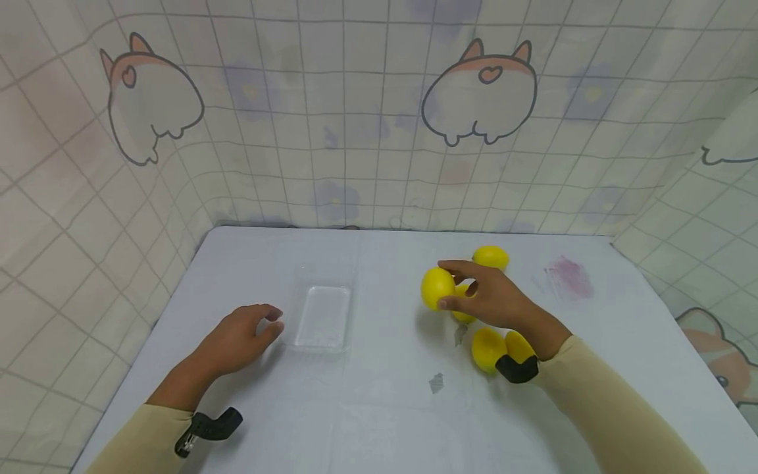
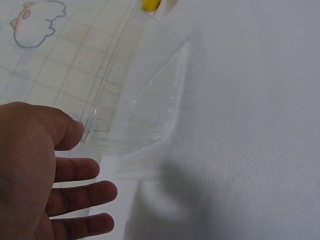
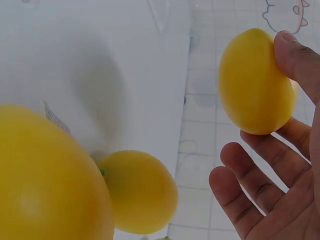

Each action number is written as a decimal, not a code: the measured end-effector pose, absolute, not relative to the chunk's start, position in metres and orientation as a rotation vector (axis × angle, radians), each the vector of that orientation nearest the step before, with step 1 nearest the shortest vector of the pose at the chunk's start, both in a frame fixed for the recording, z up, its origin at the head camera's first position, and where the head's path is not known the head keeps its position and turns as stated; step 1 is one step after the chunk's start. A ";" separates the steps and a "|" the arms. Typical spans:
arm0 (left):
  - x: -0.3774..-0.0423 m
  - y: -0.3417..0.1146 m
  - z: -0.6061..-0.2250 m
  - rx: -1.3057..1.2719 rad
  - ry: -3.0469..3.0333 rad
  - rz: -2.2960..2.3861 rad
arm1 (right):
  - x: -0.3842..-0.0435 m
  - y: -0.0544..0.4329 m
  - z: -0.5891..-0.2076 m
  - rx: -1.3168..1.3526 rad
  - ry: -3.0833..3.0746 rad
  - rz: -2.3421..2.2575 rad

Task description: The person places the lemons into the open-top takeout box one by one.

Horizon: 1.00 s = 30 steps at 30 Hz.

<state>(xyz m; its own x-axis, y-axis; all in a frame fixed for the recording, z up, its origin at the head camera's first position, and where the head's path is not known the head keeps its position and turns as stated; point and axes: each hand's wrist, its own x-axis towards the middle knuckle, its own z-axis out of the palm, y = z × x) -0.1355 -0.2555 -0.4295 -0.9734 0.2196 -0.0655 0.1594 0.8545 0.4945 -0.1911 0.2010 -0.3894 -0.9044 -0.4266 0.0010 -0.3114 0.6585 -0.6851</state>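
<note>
Between thumb and fingertips, my right hand (image 1: 494, 294) pinches a yellow lemon (image 1: 437, 288), held up over the table with its shadow below. The right wrist view shows the same lemon (image 3: 257, 82) against the thumb and fingers. A clear plastic container (image 1: 324, 317) stands on the left half of the table, with bare bottom showing. My left hand (image 1: 239, 339) is beside its left wall, fingers loosely bent and holding nothing. In the left wrist view, the thumb of my left hand (image 2: 55, 165) is right at the container's rim (image 2: 95, 107).
Around my right hand lie several more lemons: one behind (image 1: 490, 257), one partly hidden under the hand (image 1: 464, 306), and two near the wrist, including this lemon (image 1: 488, 349). A grey patch (image 1: 436, 382) and a pink stain (image 1: 570, 277) mark the white table (image 1: 391, 428). Patterned curtains (image 1: 379, 131) enclose it.
</note>
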 end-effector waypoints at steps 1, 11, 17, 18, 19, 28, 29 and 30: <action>-0.135 -0.256 -0.430 0.298 2.910 0.760 | -0.191 0.200 -0.390 -0.606 2.713 -1.075; -0.135 -0.256 -0.430 0.291 2.912 0.763 | -0.193 0.193 -0.392 -0.592 2.705 -1.057; -0.134 -0.256 -0.430 0.304 2.916 0.767 | -0.193 0.189 -0.393 -0.621 2.693 -1.091; -0.134 -0.256 -0.430 0.308 2.918 0.767 | -0.193 0.188 -0.393 -0.628 2.691 -1.096; -0.134 -0.256 -0.430 0.311 2.919 0.766 | -0.194 0.187 -0.393 -0.632 2.689 -1.103; -0.135 -0.257 -0.431 0.320 2.929 0.771 | -0.193 0.178 -0.393 -0.588 2.678 -1.084; -0.135 -0.257 -0.432 0.319 2.929 0.772 | -0.193 0.177 -0.393 -0.585 2.683 -1.077; -0.135 -0.257 -0.432 0.317 2.928 0.772 | -0.193 0.176 -0.393 -0.582 2.686 -1.074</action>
